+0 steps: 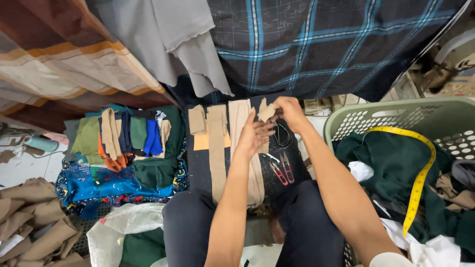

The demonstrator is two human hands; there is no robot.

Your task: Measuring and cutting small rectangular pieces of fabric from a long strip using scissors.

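My right hand (289,112) pinches a small tan fabric piece (267,111) above a dark cloth-covered board (198,163) that lies across my lap. My left hand (255,134) is spread open just below it, fingers touching the same tan piece and a long tan strip (240,118). More tan strips (216,143) lie side by side on the board, with a shorter tan piece (197,120) at the left. Red-handled thread snips (283,170) and a pair of black scissors (282,134) rest on the board beside my right forearm.
A pale green laundry basket (346,118) at right holds dark green cloth and a yellow tape measure (420,178). Folded coloured fabric scraps (123,138) sit on blue patterned cloth at left. Tan cloth is heaped at lower left (29,212). Plaid and striped fabrics hang behind.
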